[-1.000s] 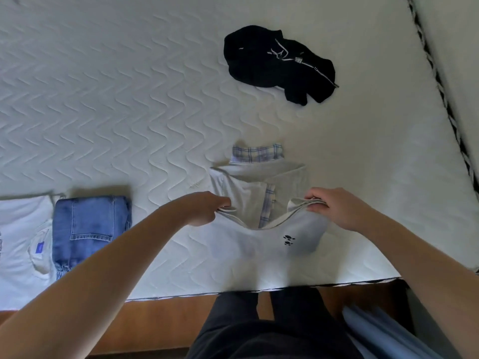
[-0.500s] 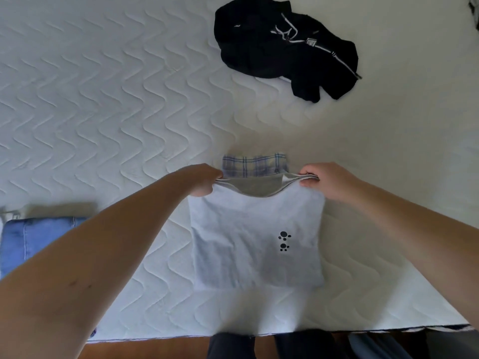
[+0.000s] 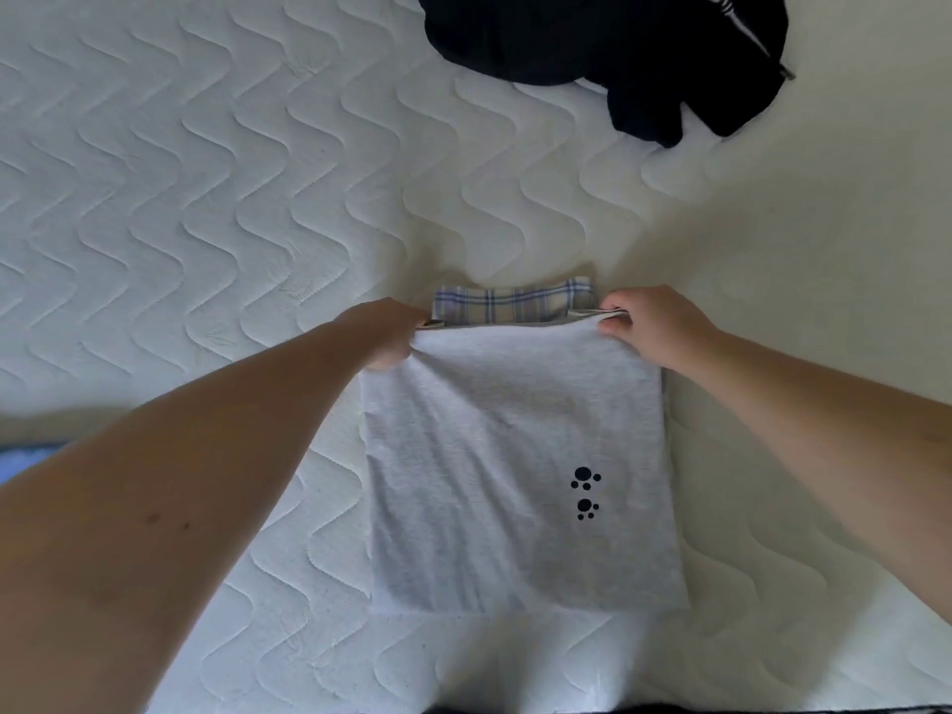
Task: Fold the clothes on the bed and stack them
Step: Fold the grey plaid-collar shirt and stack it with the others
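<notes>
Grey shirt [image 3: 520, 471] now folded flat on the bed [image 3: 206, 198], lower half brought up to the plaid collar [image 3: 510, 304]. Far corners pinched by left hand [image 3: 384, 329] and right hand [image 3: 649, 322]. Black garment [image 3: 608, 38] lying well apart, further up.

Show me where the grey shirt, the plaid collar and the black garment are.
grey shirt [image 3: 505, 456]: head view, middle of the folded front.
plaid collar [image 3: 510, 303]: head view, centre of the checked strip.
black garment [image 3: 592, 38]: head view, main dark body.

Single head-worn wide-angle view, close, facing steeply down on the white quilted mattress [image 3: 206, 198]; dark crumpled garment [image 3: 592, 38] at 1 o'clock.
</notes>
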A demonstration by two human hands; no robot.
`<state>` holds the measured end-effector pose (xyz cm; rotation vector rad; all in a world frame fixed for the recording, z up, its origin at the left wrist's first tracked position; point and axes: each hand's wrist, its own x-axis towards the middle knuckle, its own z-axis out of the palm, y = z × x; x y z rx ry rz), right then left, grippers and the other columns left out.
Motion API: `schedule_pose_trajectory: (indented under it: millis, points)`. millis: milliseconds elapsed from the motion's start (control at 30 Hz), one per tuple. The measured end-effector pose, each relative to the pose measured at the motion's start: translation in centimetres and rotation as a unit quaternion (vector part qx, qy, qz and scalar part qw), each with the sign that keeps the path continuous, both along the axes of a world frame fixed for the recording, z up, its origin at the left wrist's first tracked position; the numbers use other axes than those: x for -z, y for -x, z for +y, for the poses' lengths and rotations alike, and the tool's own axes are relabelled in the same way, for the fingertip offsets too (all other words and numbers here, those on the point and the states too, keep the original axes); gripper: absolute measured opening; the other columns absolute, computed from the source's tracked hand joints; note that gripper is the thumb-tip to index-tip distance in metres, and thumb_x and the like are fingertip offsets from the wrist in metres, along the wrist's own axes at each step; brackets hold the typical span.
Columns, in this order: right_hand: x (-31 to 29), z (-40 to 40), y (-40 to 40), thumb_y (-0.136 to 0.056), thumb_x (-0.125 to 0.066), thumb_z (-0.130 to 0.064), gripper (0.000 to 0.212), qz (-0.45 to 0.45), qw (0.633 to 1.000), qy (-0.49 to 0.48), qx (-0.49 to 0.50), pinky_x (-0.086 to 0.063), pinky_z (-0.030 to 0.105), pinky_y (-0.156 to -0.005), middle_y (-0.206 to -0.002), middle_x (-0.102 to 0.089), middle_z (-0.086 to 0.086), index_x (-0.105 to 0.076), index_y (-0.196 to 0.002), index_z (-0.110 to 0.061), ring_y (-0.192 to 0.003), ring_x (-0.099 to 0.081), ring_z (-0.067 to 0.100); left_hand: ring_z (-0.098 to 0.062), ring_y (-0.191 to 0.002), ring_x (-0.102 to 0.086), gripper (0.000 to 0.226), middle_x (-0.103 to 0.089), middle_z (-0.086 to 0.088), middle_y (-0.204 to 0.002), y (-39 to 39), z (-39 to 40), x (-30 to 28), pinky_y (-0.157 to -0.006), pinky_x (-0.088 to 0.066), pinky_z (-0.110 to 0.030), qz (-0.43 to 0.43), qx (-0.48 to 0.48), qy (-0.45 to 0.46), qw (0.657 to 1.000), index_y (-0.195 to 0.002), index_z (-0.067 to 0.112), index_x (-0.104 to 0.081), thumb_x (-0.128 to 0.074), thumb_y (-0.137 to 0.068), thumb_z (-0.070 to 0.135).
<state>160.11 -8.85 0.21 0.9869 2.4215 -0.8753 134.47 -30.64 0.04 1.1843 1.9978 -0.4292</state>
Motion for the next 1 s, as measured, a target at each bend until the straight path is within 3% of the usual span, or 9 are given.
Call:
schedule_pose_trajectory:
  millis: [67,133,200,300,400,533,667,833,1000]
  points:
    - [0.4,0.2,0.2,-0.093,-0.064,-0.039,0.042,-0.015,1.0,0.015,-0.007,-0.038,0.028,-0.08,-0.122,-0.064,0.012,-0.062,-0.126,-0.012,-0.111,-0.059,0.03,-0.025,-0.109,-0.055,0.035,-0.059,-0.005,-0.126,0.4,0.1,0.8,-0.082,-0.041,-0.03,-0.019,-0.018,-0.009,1.0,-0.129,0.023,-0.055,-0.055,-0.093,0.023]
    - [0.3,0.8,0.5,-0.086,-0.07,-0.047,0.056,-0.051,0.997,0.041,-0.031,-0.036,0.028,-0.079,-0.126,-0.062,0.012,-0.059,-0.129,-0.012,-0.112,-0.057,0.029,-0.026,-0.122,-0.052,0.047,-0.056,-0.004,-0.135,1.2,0.1,0.9,-0.087,-0.038,-0.03,-0.047,-0.035,-0.012,0.998,-0.132,0.024,-0.054,-0.063,-0.09,0.043]
    - [-0.1,1.3,0.9,-0.076,-0.077,-0.051,0.067,-0.117,0.988,0.055,-0.081,-0.034,0.026,-0.069,-0.125,-0.062,0.011,-0.058,-0.127,-0.012,-0.104,-0.057,0.027,-0.024,-0.123,-0.051,0.068,-0.055,0.0,-0.135,1.9,0.2,0.5,-0.088,-0.038,-0.03,-0.067,-0.02,0.021,0.997,-0.134,0.022,-0.053,-0.068,-0.081,0.061]
    - [-0.6,1.2,1.6,-0.074,-0.08,-0.047,0.074,-0.191,0.971,0.051,-0.136,-0.031,0.026,-0.066,-0.127,-0.058,0.015,-0.054,-0.129,-0.005,-0.103,-0.055,0.029,-0.023,-0.113,-0.053,0.07,-0.059,-0.004,-0.124,1.9,0.6,0.1,-0.083,-0.037,-0.027,-0.054,0.046,0.043,0.997,-0.127,0.016,-0.058,-0.079,-0.073,0.055]
    - [-0.8,0.7,1.6,-0.08,-0.078,-0.041,0.06,-0.182,0.971,0.034,-0.15,-0.034,0.029,-0.072,-0.121,-0.061,0.017,-0.057,-0.122,-0.004,-0.106,-0.057,0.032,-0.023,-0.108,-0.055,0.056,-0.062,-0.005,-0.117,1.6,0.6,0.3,-0.081,-0.037,-0.026,-0.057,0.036,0.024,0.997,-0.119,0.014,-0.064,-0.081,-0.075,0.044]
    - [-1.7,0.1,0.7,-0.084,-0.075,-0.032,0.043,-0.138,0.979,0.025,-0.147,-0.033,0.03,-0.07,-0.114,-0.063,0.016,-0.059,-0.114,-0.005,-0.102,-0.059,0.031,-0.021,-0.109,-0.052,0.055,-0.058,0.0,-0.116,1.5,-0.3,-0.3,-0.084,-0.039,-0.029,-0.065,-0.003,0.006,0.998,-0.121,0.018,-0.062,-0.077,-0.077,0.047]
    - [-3.0,0.0,-0.3,-0.089,-0.07,-0.026,0.028,-0.089,0.986,0.025,-0.14,-0.031,0.03,-0.068,-0.106,-0.064,0.014,-0.062,-0.11,-0.008,-0.087,-0.054,0.024,-0.018,-0.095,-0.05,0.049,-0.057,0.003,-0.104,1.6,-0.8,-1.6,-0.079,-0.037,-0.029,-0.078,-0.008,-0.01,0.997,-0.112,0.019,-0.061,-0.077,-0.077,0.049]
    - [-4.5,-0.4,-1.1,-0.092,-0.066,-0.022,0.009,-0.058,0.987,0.009,-0.151,-0.026,0.029,-0.054,-0.067,-0.044,-0.009,-0.062,-0.094,-0.015,-0.069,-0.045,0.02,-0.021,-0.089,-0.054,0.036,-0.052,0.006,-0.081,0.4,-1.5,-2.8,-0.071,-0.035,-0.029,-0.066,-0.009,-0.036,0.997,-0.094,0.016,-0.06,-0.076,-0.08,0.045]
    - [-7.4,-0.2,-1.3,-0.092,-0.066,-0.023,0.013,-0.028,0.989,-0.007,-0.142,-0.029,0.024,-0.054,-0.072,-0.052,-0.003,-0.067,-0.101,-0.013,-0.071,-0.049,0.02,-0.016,-0.076,-0.051,0.03,-0.054,0.003,-0.081,0.3,-1.6,-6.9,-0.057,-0.033,-0.027,-0.056,0.013,-0.03,0.998,-0.08,0.02,-0.053,-0.072,-0.084,0.044]
